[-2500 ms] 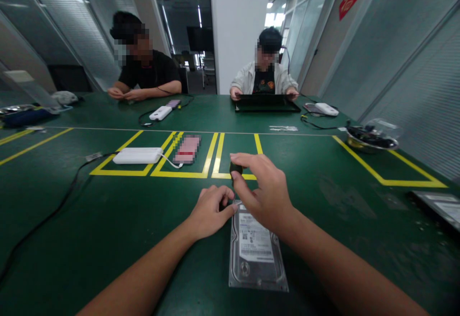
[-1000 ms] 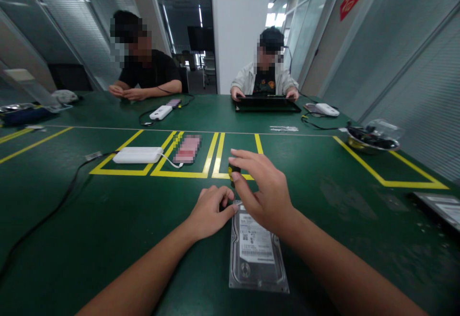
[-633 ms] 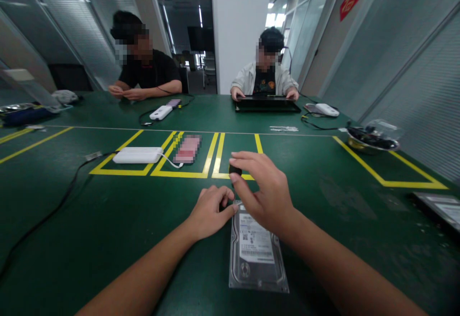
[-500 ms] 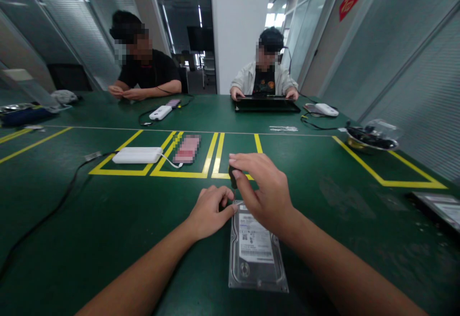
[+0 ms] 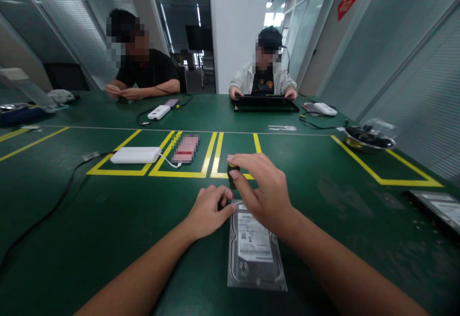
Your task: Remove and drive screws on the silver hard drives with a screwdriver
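Note:
A silver hard drive (image 5: 257, 274) with a white label lies flat on the green table. At its far left corner my left hand (image 5: 209, 212) is closed, thumb and curled fingers on the drive's edge. My right hand (image 5: 268, 189) is over the drive's far end and grips a short dark screwdriver (image 5: 233, 176) between thumb and fingers. The screwdriver stands nearly upright, its shaft pointing down at the far left corner beside my left fingertips. Its tip is too small to make out, and my right hand hides part of the drive's far right side.
Another drive-like unit (image 5: 436, 205) lies at the right edge. A white power bank (image 5: 135, 155) is cabled to a phone (image 5: 186, 149) inside yellow tape outlines. A bowl of dark parts (image 5: 372, 138) stands at far right. Two people sit opposite, one holding a black panel (image 5: 266, 104).
My fingers have shifted slightly on the screwdriver, and more of its handle top shows. Both hands and the hard drive stay in place; the whole view has drifted a little.

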### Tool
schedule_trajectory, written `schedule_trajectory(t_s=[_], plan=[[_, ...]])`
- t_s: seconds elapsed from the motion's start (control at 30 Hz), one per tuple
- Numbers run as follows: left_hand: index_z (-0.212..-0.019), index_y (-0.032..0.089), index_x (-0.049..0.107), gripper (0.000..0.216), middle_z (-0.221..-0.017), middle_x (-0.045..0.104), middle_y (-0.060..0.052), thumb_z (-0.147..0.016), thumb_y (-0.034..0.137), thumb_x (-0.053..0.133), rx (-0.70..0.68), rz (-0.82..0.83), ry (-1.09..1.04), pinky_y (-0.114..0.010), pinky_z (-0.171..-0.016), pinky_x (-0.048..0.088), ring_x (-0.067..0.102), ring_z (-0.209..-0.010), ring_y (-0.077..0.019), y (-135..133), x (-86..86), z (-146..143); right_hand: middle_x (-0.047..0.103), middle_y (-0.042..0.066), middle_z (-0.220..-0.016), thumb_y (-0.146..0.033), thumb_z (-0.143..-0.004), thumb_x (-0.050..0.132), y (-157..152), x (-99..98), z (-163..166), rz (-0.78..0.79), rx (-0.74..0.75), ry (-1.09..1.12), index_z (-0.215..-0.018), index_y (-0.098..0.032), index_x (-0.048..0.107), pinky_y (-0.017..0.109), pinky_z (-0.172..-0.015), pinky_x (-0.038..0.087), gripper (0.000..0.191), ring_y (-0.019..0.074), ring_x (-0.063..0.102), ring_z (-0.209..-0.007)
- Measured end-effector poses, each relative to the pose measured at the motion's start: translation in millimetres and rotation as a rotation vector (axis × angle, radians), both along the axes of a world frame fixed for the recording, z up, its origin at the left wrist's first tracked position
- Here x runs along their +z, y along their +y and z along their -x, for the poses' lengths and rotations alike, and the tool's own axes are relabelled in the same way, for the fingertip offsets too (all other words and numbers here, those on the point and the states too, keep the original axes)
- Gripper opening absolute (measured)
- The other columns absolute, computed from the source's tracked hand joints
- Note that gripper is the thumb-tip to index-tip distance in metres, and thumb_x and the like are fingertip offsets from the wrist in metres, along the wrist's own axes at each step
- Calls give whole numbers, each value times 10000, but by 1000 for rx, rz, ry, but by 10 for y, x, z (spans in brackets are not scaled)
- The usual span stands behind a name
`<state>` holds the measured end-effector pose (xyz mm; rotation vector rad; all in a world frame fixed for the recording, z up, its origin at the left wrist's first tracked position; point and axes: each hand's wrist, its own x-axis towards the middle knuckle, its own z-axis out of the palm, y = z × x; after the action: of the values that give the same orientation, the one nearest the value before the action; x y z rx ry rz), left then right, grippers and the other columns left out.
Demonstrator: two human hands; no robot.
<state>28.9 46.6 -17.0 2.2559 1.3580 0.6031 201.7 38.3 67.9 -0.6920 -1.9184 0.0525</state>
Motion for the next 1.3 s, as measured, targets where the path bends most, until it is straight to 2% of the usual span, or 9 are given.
schedule_trajectory(t_s=[0.2, 0.33, 0.47, 0.63, 0.73, 0.83, 1.03, 1.17, 1.3], plan=[[-853, 201, 568, 219, -733, 584, 20, -882, 417, 594, -1, 32, -57, -295, -672, 324, 526, -731, -189, 5, 0, -2, 630, 102, -1088, -199, -907, 622, 3, -3, 12, 36, -25, 35, -1031, -135, 662, 359, -896, 500, 145, 191, 594, -1030], [-839, 200, 565, 228, -730, 576, 25, -887, 421, 591, -5, 10, -51, -297, -672, 317, 521, -724, -186, -2, 7, -4, 651, 56, -985, -190, -908, 613, 20, -5, 2, 39, -28, 8, -1013, -165, 645, 357, -848, 499, 113, 183, 598, -949], [-846, 203, 575, 236, -743, 594, 21, -887, 435, 586, 2, -1, -32, -311, -700, 324, 528, -740, -194, -3, 17, -5, 668, 47, -1044, -130, -903, 550, 24, -6, 1, 30, -8, 27, -1039, -177, 621, 370, -889, 495, 160, 182, 609, -988], [-881, 205, 594, 212, -814, 635, 6, -899, 416, 576, -20, 9, -74, -311, -706, 343, 551, -786, -206, -7, 28, -4, 631, 60, -1008, -200, -880, 650, 28, -25, -2, 33, -7, 61, -1002, -175, 623, 342, -845, 509, 128, 179, 596, -970], [-905, 210, 606, 212, -841, 637, 0, -899, 421, 583, -11, -13, -63, -313, -712, 341, 548, -798, -210, -11, 23, 0, 639, 48, -969, -148, -883, 607, 26, -21, -2, 40, 2, 56, -992, -164, 622, 336, -830, 505, 112, 170, 597, -931], [-908, 214, 613, 207, -831, 633, 4, -896, 420, 596, -3, -13, -50, -314, -712, 333, 545, -788, -210, -13, 15, 1, 660, 55, -1051, -104, -884, 553, 25, -9, 2, 52, 20, 49, -1080, -150, 621, 349, -871, 502, 213, 173, 606, -976], [-899, 208, 594, 193, -847, 631, 11, -895, 401, 595, -19, -8, -80, -317, -723, 332, 545, -800, -204, -15, 14, -1, 640, 60, -965, -199, -868, 659, 43, 3, -10, 35, -28, 59, -997, -155, 660, 342, -814, 502, 136, 180, 594, -924], [-877, 207, 594, 206, -798, 609, 13, -888, 413, 596, -11, -15, -63, -317, -713, 320, 527, -777, -205, -13, 15, -1, 669, 61, -1035, -103, -883, 557, 41, 10, -20, 34, 0, 36, -1047, -141, 654, 358, -884, 486, 194, 177, 604, -984], [-850, 200, 575, 211, -794, 603, 20, -887, 406, 601, -11, -7, -88, -315, -711, 318, 531, -772, -196, -11, 0, 2, 634, 82, -1022, -202, -860, 674, 45, -4, -21, 54, -26, 68, -1030, -129, 677, 344, -845, 498, 185, 185, 590, -972]])
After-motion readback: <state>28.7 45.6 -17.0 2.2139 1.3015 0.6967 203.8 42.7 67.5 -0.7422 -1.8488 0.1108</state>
